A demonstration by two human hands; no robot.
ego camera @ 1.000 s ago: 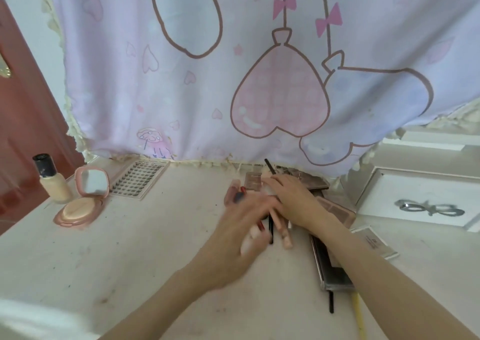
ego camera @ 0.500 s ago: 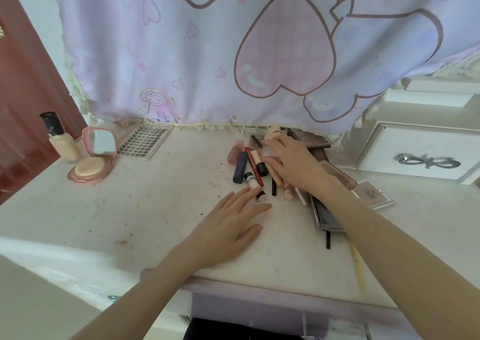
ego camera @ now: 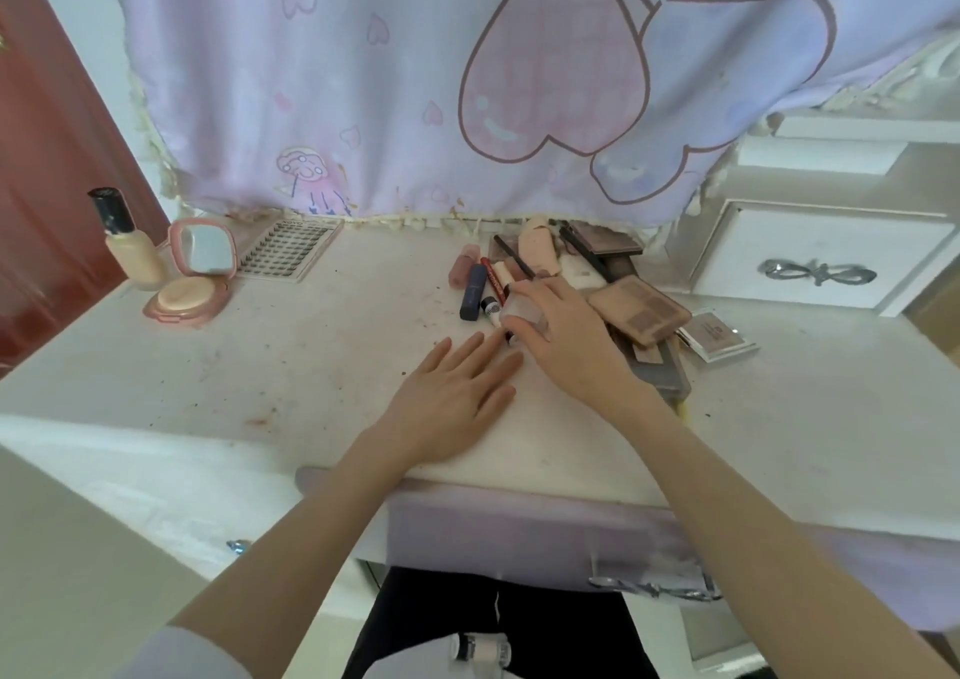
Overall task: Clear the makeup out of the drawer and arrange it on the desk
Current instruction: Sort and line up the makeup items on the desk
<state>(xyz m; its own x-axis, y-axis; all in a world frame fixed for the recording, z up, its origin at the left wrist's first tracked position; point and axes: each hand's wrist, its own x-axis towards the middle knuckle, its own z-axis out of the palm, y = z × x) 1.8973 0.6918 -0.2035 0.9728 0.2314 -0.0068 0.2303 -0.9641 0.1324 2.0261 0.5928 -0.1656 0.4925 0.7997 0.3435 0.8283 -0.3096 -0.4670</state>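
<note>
Several lip and eye sticks [ego camera: 483, 289] lie side by side at the back middle of the white desk [ego camera: 291, 366]. Right of them sits a loose heap of brown palettes [ego camera: 641, 312] and a beige tube [ego camera: 537, 248]. My right hand [ego camera: 563, 338] rests at the near end of the sticks, thumb and fingers curled round a small frosted bottle [ego camera: 522, 309]. My left hand [ego camera: 454, 395] lies flat on the desk beside it, fingers straight, holding nothing. The purple drawer front [ego camera: 519, 528] shows below the desk edge; its inside is hidden.
At the back left stand a foundation bottle [ego camera: 130, 250], an opened pink mirror compact [ego camera: 189, 286] and a lash tray [ego camera: 288, 250]. A clear-cased compact [ego camera: 717, 334] lies right of the palettes. A white drawer unit [ego camera: 821, 257] stands at the right. A pink curtain [ego camera: 467, 81] hangs behind.
My left hand drew back from the sticks and settled flat on the desk. My right hand slid toward me along the sticks and took the frosted bottle. The view tilted downward.
</note>
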